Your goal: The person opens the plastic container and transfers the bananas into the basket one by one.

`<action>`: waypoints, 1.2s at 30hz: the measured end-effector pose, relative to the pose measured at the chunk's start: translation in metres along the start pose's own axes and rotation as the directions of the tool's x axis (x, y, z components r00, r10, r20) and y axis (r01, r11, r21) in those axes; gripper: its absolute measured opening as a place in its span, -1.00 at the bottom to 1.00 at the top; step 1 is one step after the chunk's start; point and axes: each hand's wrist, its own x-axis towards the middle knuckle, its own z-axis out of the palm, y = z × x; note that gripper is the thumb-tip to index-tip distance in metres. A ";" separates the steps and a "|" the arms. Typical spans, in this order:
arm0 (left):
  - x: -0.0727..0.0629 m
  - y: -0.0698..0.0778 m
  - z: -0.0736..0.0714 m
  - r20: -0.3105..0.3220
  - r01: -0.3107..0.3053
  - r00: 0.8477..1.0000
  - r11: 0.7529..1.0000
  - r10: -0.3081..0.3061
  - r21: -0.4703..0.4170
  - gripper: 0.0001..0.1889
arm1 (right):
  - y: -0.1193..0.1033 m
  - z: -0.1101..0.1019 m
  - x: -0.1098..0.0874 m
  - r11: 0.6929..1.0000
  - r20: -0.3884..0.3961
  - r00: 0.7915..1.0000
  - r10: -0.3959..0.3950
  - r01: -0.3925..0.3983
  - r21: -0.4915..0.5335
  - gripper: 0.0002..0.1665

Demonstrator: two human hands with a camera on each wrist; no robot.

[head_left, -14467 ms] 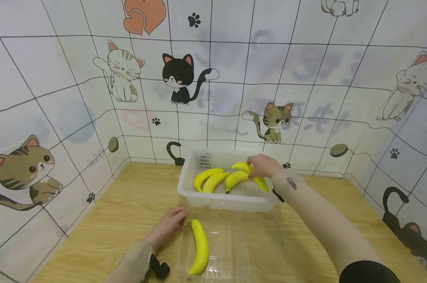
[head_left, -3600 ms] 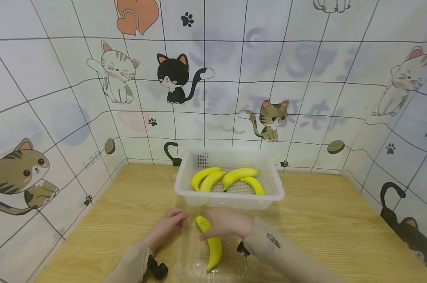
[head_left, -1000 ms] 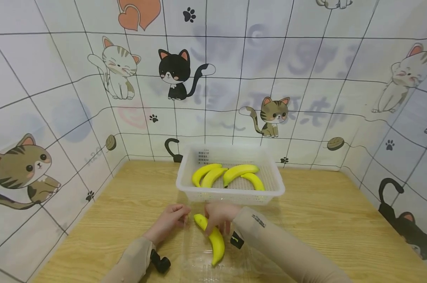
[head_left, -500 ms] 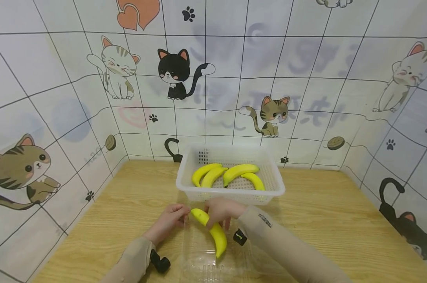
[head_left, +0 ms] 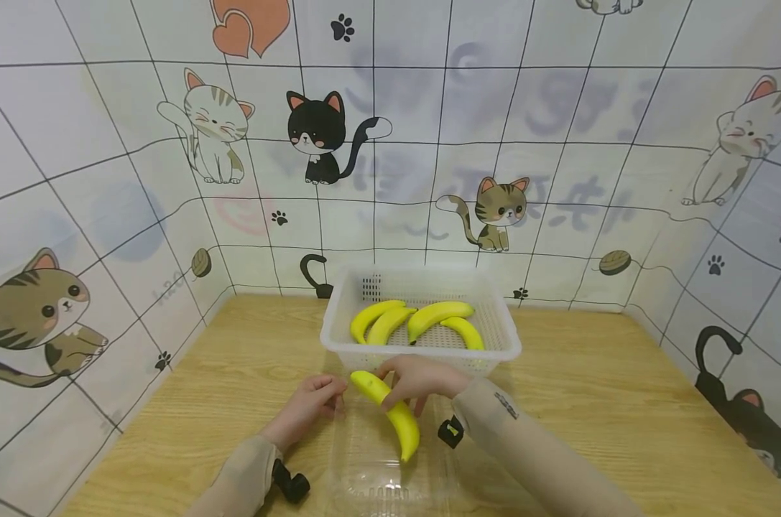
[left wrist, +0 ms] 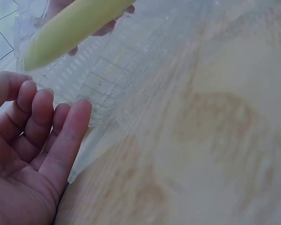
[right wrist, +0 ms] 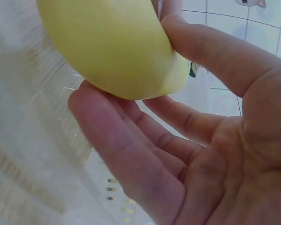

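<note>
My right hand (head_left: 422, 379) grips a yellow banana (head_left: 401, 425) between thumb and fingers, tilted above a clear plastic box (head_left: 384, 492). In the right wrist view the thumb and fingers lie on either side of the banana (right wrist: 112, 47). The left hand (head_left: 306, 406) pinches the far left corner of the clear box; the left wrist view shows its curled fingers (left wrist: 35, 122) at the rim. Behind the box stands a white plastic basket (head_left: 419, 353) with several bananas (head_left: 440, 314) lying in it.
The basket sits near the back of the wooden table (head_left: 578, 402), close to a wall covering (head_left: 416, 143) printed with cartoon cats. Walls also close in the left and right sides. A black wrist camera (head_left: 291, 485) is strapped to the left sleeve.
Earlier the right hand handled a banana in the basket. Since then it has taken hold of the banana in the clear box and raised it toward the basket. The left hand stays put.
</note>
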 end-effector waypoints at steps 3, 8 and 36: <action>0.000 0.000 0.000 -0.001 -0.003 1.000 1.000 0.003 -0.003 -0.74 | 0.001 -0.003 -0.001 1.000 0.007 1.000 -0.010 0.010 0.019 -0.39; -0.001 -0.001 -0.001 -0.004 -0.011 1.000 1.000 0.011 -0.007 -0.74 | 0.000 -0.007 -0.004 0.999 0.015 0.999 -0.029 0.028 0.022 -0.41; 0.001 -0.005 -0.003 -0.013 0.004 1.000 1.000 -0.004 0.011 -0.58 | -0.008 -0.019 -0.009 0.995 0.018 0.997 -0.075 0.076 -0.057 -0.45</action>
